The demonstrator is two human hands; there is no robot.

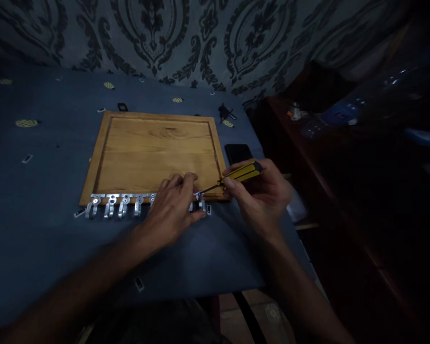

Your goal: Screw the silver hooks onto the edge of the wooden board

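A framed wooden board lies flat on the blue cloth. Along its near edge runs a metal hook rail with several silver hooks pointing towards me. My left hand is closed over the right part of this rail, its fingers at the board's edge, and it hides some of the hooks. In my right hand is a yellow and black screwdriver, held at a slant. The tip of its shaft meets the rail's right end, by the last hook; whether a screw sits there is too small to tell.
On the blue cloth, a dark phone-like slab rests right of the board, with a bunch of keys behind it. A small black square ring lies beyond the board. A clear plastic bottle lies on the dark red furniture at right.
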